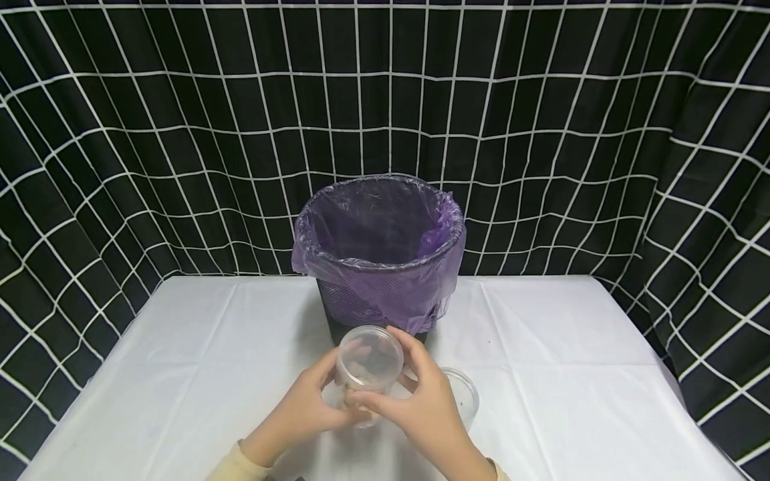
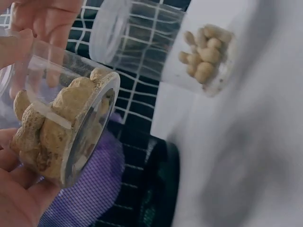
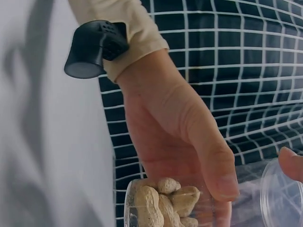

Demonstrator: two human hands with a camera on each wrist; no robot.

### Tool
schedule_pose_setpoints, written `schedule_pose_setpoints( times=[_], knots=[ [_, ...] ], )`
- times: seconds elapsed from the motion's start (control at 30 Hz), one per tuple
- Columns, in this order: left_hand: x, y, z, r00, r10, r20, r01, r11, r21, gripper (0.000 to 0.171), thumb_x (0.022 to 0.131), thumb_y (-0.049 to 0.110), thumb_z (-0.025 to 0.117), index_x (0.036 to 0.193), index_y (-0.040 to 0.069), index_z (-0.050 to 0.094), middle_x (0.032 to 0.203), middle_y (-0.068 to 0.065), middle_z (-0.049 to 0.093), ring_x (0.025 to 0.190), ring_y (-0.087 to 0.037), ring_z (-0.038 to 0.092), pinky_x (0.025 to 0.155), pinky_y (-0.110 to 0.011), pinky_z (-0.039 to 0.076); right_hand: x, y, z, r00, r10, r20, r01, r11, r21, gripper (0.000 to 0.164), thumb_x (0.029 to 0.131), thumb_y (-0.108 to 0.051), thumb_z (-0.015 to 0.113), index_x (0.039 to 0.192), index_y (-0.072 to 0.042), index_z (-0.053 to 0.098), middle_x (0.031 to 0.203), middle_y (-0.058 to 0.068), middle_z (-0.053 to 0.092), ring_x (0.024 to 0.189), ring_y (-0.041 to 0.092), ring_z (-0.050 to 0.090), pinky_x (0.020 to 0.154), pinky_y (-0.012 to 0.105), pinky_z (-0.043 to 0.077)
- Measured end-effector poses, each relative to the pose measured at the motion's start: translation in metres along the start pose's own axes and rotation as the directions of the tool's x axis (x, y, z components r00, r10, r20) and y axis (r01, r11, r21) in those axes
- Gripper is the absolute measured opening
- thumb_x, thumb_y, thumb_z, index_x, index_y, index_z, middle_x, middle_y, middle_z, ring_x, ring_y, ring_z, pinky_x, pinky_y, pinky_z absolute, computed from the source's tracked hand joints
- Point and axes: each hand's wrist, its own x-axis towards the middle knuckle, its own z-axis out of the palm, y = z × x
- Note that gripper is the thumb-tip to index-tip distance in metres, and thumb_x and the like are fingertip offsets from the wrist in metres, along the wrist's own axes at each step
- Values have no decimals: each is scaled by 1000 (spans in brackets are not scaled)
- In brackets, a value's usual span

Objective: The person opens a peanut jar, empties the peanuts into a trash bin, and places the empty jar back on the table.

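Between my two hands is a clear plastic jar (image 1: 369, 361) with several unshelled peanuts (image 2: 52, 127) gathered at its bottom. My left hand (image 1: 307, 404) grips its left side, with the fingers curved round the wall. From the other side my right hand (image 1: 427, 394) holds it, thumb across the near face and fingers behind. The jar's round top tips toward the head camera, in front of the bin. Just right of my right hand, a second clear jar (image 1: 463, 394) is partly hidden by that hand; in the left wrist view it holds peanuts (image 2: 206, 54) at its base.
Behind the hands stands a black mesh bin (image 1: 345, 294) lined with a purple plastic bag (image 1: 385, 284), its mouth wide open. A white cloth (image 1: 210, 354) covers the table. Black fabric (image 1: 210, 133) with a white grid surrounds the back and sides.
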Motion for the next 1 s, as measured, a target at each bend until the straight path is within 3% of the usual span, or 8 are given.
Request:
schedule_pose_setpoints(
  times=[0.2, 0.5, 0.6, 0.77, 1.0],
  knots=[
    [5, 10, 1, 1000, 6, 1, -6, 1000, -11, 89, 72, 22, 88, 148, 28, 44, 144, 4, 57, 131, -11, 53, 114, -41, 45, -1, -4, -8, 1000, -8, -15, 9, 1000, 28, 83, 69, -21, 91, 141, -17, 51, 135, 1, 62, 128, 22, 57, 104, 34, 54],
    [14, 24, -3, 998, 55, -5, -55, 996, 66, 89, 72, 23, 88, 149, 24, 43, 141, 1, 59, 127, -13, 56, 113, -43, 45, 4, -9, -18, 998, -63, -13, 64, 996, 59, 84, 70, -15, 89, 143, -13, 48, 141, 4, 60, 131, 25, 57, 105, 39, 53],
    [18, 25, -4, 997, 80, 4, -80, 995, 65, 89, 73, 21, 88, 149, 22, 43, 141, -2, 59, 125, -14, 57, 112, -42, 46, 5, -10, -20, 996, -83, -20, 84, 995, 56, 83, 71, -13, 89, 143, -13, 48, 141, 6, 59, 131, 27, 57, 104, 44, 53],
    [21, 28, -4, 994, 109, 19, -110, 993, 36, 90, 72, 18, 88, 150, 19, 42, 135, -5, 62, 114, -10, 58, 106, -35, 50, 5, -13, -25, 997, -79, -27, 81, 992, 93, 82, 71, -10, 88, 143, -14, 49, 141, 5, 59, 129, 25, 58, 103, 41, 55],
    [22, 34, -3, 987, 157, 43, -159, 987, 34, 92, 73, 14, 88, 151, 14, 38, 141, -9, 57, 124, -14, 55, 114, -38, 45, 4, -13, -31, 996, -87, -25, 88, 992, 89, 81, 72, -9, 87, 143, -15, 48, 140, 2, 59, 126, 15, 59, 101, 38, 56]
  ],
)
